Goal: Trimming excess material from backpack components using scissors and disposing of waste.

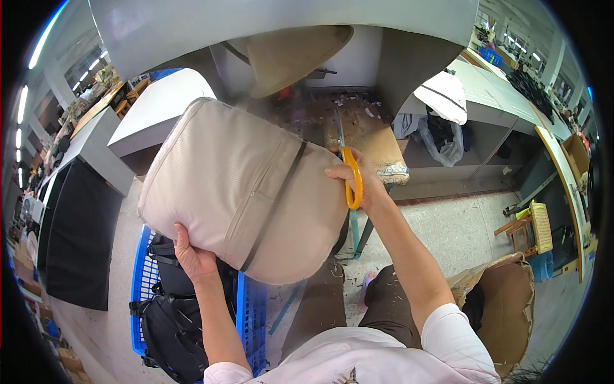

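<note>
A large beige padded fabric piece [204,160], with rounded ends, a zipper and a dark strap [276,203] across it, hangs tilted in front of me. My left hand [194,257] grips its lower left edge, thumb on top and the other fingers hidden beneath. At its right end, my right hand [364,179] is closed around orange-handled scissors [354,192]. Their metal blades point away from me, over a bench. The right thumb lies against the edge of the fabric piece; whether the fingers also pinch it I cannot tell.
A grey cabinet-like frame [288,16] overhangs a littered bench [377,150]. On the left stands a blue plastic basket [251,320] holding black bags [176,333]. A brown cardboard container [511,301] is at lower right, with a small wooden stool [519,233] beyond it.
</note>
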### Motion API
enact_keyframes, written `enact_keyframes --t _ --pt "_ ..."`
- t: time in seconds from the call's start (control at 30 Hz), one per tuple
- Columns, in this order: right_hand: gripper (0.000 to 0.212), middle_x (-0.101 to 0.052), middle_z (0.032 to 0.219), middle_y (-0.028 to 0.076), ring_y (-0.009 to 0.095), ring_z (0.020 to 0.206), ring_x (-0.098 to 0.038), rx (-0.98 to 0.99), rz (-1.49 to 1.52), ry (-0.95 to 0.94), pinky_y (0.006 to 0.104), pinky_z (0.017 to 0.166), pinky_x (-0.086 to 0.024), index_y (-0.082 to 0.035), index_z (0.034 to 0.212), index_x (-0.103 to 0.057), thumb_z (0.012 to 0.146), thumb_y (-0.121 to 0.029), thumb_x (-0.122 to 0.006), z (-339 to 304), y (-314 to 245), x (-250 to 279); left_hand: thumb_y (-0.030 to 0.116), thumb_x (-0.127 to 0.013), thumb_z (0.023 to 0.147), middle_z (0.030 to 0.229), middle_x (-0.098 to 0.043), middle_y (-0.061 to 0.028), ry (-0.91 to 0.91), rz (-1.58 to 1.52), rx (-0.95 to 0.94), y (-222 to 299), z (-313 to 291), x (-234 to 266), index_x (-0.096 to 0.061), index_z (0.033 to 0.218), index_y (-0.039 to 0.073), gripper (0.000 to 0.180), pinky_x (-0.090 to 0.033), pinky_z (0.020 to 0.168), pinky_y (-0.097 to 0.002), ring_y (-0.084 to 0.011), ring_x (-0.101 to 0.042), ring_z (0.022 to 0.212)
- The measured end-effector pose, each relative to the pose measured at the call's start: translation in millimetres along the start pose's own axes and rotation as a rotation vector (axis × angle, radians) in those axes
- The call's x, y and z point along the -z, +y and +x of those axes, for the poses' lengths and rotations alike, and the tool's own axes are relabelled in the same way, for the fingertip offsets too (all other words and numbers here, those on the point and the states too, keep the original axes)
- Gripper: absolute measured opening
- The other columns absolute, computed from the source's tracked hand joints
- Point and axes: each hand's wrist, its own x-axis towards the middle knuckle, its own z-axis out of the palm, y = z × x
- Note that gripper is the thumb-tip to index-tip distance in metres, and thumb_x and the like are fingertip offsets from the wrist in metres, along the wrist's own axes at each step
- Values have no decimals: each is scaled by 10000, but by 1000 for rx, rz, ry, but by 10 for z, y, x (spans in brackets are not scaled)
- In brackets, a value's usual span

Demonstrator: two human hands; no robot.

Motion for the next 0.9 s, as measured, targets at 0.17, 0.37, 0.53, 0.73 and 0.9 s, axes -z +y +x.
enact_keyframes --t 0.17,0.37,0.53,0.73,0.9 --pt "487 -510 754 48 127 670 -550 21 -32 14 234 597 -462 10 1069 -453 625 69 -644 -87 43 103 161 -572 818 1112 -533 -90 -52 11 15 -40 -125 -31 -478 1126 26 349 -407 911 -371 -223 -502 1021" --pt "474 -512 775 51 127 678 -551 3 -63 48 233 608 -463 5 1048 -472 613 55 -651 -184 36 189 158 -567 820 1120 -526 -84 -43 14 49 -99 -236 -13 -474 1126 28 345 -405 909 -372 -216 -498 1023" --pt "470 -514 791 50 140 686 -555 8 -62 51 241 622 -467 -10 1038 -483 605 50 -655 -229 58 268 155 -569 819 1113 -530 -82 -45 18 50 -140 -290 -5 -471 1125 30 346 -406 904 -374 -217 -499 1024" --pt "464 -503 809 35 135 696 -547 16 -111 58 237 634 -462 -26 1022 -490 595 25 -664 -372 84 326 142 -573 815 1090 -545 -79 -69 14 85 -147 -390 65 -479 1117 32 335 -423 882 -370 -215 -517 998" --pt "452 -495 814 13 115 698 -527 -10 -110 67 213 644 -437 -56 1003 -510 586 20 -665 -502 200 422 131 -577 810 1070 -559 -70 -68 -2 111 -194 -483 204 -489 1108 39 325 -440 861 -371 -210 -533 971"
